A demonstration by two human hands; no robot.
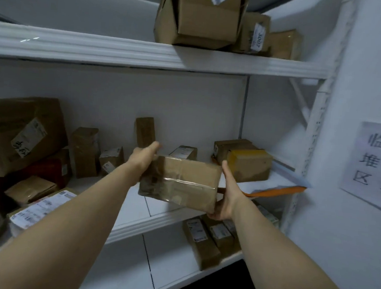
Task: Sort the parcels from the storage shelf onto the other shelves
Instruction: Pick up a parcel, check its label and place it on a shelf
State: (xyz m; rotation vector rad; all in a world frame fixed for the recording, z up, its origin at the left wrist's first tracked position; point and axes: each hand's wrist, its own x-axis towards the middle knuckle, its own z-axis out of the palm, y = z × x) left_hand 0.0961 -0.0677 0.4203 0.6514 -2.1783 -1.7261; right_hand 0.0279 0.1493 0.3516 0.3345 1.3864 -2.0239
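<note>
Wall sign (373, 161) cut by right edge; left hand (142, 157) partly hidden behind parcel (180, 182).

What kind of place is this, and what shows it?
Probably a parcel storage room or courier depot: white shelves hold many labelled cardboard boxes, a paper sign hangs on the wall, and the left hand and right hand hold a taped parcel.

Both bare arms reach in from the lower corners to mid-frame, left hand (144, 158) gripping the upper left end of the parcel (182, 182), right hand (225, 197) cupping its lower right corner, thumb pointing up.
</note>
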